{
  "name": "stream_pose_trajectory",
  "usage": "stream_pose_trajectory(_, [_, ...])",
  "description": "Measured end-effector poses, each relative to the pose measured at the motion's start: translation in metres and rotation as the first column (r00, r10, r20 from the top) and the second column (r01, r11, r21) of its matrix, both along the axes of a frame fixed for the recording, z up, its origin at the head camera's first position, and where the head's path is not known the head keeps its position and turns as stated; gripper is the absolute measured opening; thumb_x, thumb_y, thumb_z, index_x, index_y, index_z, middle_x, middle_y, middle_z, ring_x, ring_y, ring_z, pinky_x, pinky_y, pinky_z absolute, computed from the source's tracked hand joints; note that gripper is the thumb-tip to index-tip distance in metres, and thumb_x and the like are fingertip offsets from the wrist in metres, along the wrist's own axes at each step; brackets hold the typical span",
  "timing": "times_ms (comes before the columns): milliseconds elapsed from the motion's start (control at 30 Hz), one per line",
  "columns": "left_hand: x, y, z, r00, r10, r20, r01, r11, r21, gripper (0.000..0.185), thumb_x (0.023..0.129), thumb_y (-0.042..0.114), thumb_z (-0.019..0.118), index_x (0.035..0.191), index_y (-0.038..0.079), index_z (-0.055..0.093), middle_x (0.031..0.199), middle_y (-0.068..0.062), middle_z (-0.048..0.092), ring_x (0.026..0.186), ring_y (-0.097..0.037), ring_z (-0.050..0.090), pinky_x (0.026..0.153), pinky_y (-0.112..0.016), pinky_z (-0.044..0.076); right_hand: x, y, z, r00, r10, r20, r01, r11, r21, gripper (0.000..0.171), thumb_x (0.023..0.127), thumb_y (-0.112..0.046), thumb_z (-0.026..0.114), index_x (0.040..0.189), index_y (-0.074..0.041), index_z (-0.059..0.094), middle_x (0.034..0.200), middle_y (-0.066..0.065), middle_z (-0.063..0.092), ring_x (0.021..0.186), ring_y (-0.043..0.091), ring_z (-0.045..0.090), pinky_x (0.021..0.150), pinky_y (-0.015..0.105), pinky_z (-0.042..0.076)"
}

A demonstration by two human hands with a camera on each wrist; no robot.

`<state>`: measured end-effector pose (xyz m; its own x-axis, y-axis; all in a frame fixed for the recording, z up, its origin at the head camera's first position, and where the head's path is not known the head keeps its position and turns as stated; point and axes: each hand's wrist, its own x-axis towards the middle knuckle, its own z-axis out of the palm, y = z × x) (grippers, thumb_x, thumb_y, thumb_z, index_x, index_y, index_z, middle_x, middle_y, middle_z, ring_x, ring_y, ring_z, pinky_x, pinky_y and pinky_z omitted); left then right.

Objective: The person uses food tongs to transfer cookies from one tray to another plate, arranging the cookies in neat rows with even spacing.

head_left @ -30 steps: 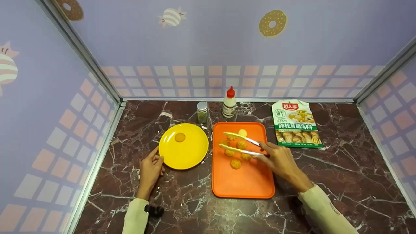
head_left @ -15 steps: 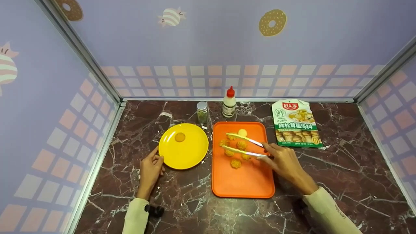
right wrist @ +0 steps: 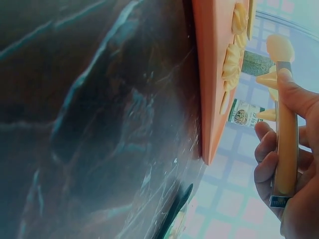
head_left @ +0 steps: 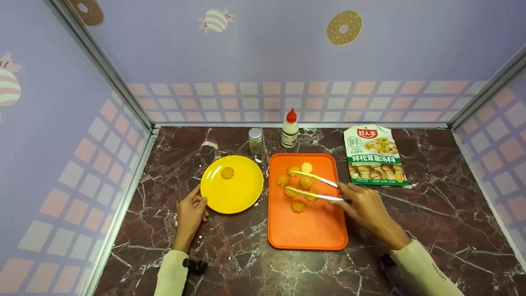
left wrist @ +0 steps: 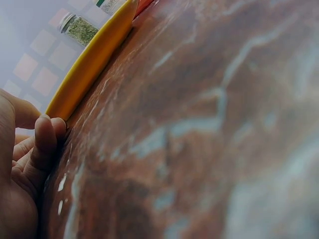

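My right hand (head_left: pixel 344 194) grips pale yellow tongs (head_left: pixel 315 177), seen close up as tongs (right wrist: pixel 285 129) in the right hand (right wrist: pixel 294 169) in the right wrist view. The tongs' arms are spread over the orange tray (head_left: pixel 312 230), one on each side of a swirl cookie (head_left: pixel 305 183). Several more cookies (head_left: pixel 298 206) lie around it. My left hand (head_left: pixel 191 210) rests on the counter with loosely curled fingers (left wrist: pixel 45 142). Its fingertips touch the rim of the yellow plate (head_left: pixel 242 197), which carries one round cookie (head_left: pixel 227 173).
A small herb jar (head_left: pixel 255 141) and a red-capped squeeze bottle (head_left: pixel 290 128) stand behind the plate and tray. A printed food pouch (head_left: pixel 374 155) lies right of the tray. Walls enclose the marble counter (head_left: pixel 431 213) at the back and both sides.
My right hand and the tongs have drawn a little to the right over the tray. The left hand, plate and cookies have stayed put.
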<state>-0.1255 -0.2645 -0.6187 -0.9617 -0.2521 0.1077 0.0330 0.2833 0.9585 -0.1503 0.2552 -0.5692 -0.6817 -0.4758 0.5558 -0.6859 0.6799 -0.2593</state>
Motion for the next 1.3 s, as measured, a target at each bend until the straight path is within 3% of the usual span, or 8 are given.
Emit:
stream_pose_trajectory(233, [0.0,0.003,0.004,1.0,0.011,0.024,-0.011,1.0,-0.014,0.052,0.107,-0.005,0.063,0.158,-0.007,0.054,0.077,-0.03,0.066,0.046,-0.025,0.058,0.039,-0.02,0.045,0.003,0.006,0.002,1.0,0.006,-0.017,-0.006,1.0,0.017,0.057,0.082,-0.021,0.099,0.131,-0.001,0.078,0.095,0.011,0.077,0.062,0.026,0.066,0.048,0.043,0.054])
stream_pose_trajectory(467, [0.008,0.013,0.031,1.0,0.006,0.021,-0.006,1.0,0.016,0.051,0.105,-0.01,0.062,0.155,-0.013,0.054,0.077,-0.034,0.065,0.046,-0.03,0.058,0.039,-0.021,0.046,0.007,0.013,0.006,1.0,0.016,-0.024,-0.015,0.999,0.045,0.057,0.082,-0.024,0.098,0.13,-0.001,0.078,0.097,0.013,0.076,0.063,0.028,0.069,0.047,0.044,0.053])
stream_pose_trajectory(567, [0.01,0.014,0.035,1.0,0.004,0.018,-0.004,1.0,0.013,0.051,0.105,-0.009,0.062,0.154,-0.012,0.055,0.076,-0.034,0.065,0.045,-0.029,0.057,0.039,-0.021,0.046,0.009,0.016,0.008,1.0,0.013,-0.026,-0.011,0.998,0.067,0.056,0.082,-0.026,0.098,0.129,-0.001,0.079,0.098,0.013,0.076,0.064,0.029,0.07,0.045,0.044,0.052])
stream_pose_trajectory(1100, [0.01,0.015,0.033,1.0,0.013,0.004,-0.013,1.0,0.006,0.05,0.104,-0.011,0.062,0.154,-0.013,0.055,0.077,-0.033,0.066,0.046,-0.033,0.058,0.038,-0.022,0.046,0.019,0.036,0.016,1.0,0.005,0.005,-0.006,0.995,0.101,0.062,0.076,-0.025,0.1,0.13,-0.002,0.08,0.092,0.008,0.075,0.057,0.023,0.064,0.043,0.037,0.047])
stream_pose_trajectory(1300, [0.002,0.008,0.013,1.0,0.021,0.01,-0.02,1.0,-0.018,0.051,0.105,-0.008,0.063,0.156,-0.01,0.055,0.078,-0.033,0.066,0.045,-0.029,0.057,0.037,-0.022,0.045,0.021,0.039,0.016,1.0,0.016,0.005,-0.017,0.994,0.106,0.061,0.075,-0.027,0.1,0.127,-0.001,0.08,0.095,0.01,0.077,0.057,0.025,0.066,0.042,0.036,0.047])
